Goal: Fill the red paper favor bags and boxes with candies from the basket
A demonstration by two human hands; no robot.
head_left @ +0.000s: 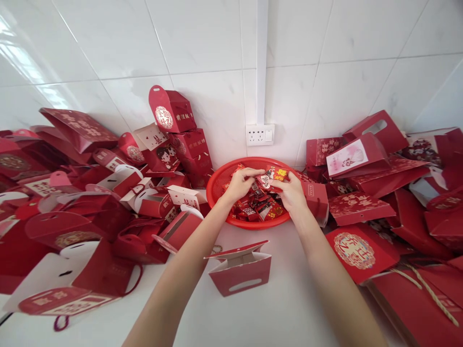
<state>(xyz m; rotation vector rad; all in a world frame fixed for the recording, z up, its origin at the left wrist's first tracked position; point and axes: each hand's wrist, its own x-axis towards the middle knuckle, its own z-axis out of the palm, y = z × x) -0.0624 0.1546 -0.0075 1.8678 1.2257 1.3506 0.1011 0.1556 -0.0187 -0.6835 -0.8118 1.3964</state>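
Observation:
Both hands are over a round red basket [217, 185] that holds many small red candy packets [253, 202]. My right hand [292, 192] is closed, its thumb and fingers pinching a red and yellow packet [280, 174]. My left hand [241, 184] has its fingers bent together at the left side of the packets; what lies between them is too small to make out. Nearer to me, between my forearms, an open red gift box [243, 274] stands on the white table [275, 308], its top flaps apart and a white-edged slot on its front.
Red gift boxes [87, 217] are heaped on the left, with a stack [191, 144] against the wall. More boxes [361, 207] pile up on the right, close to my right forearm. A socket [260, 135] sits on the tiled wall behind the basket.

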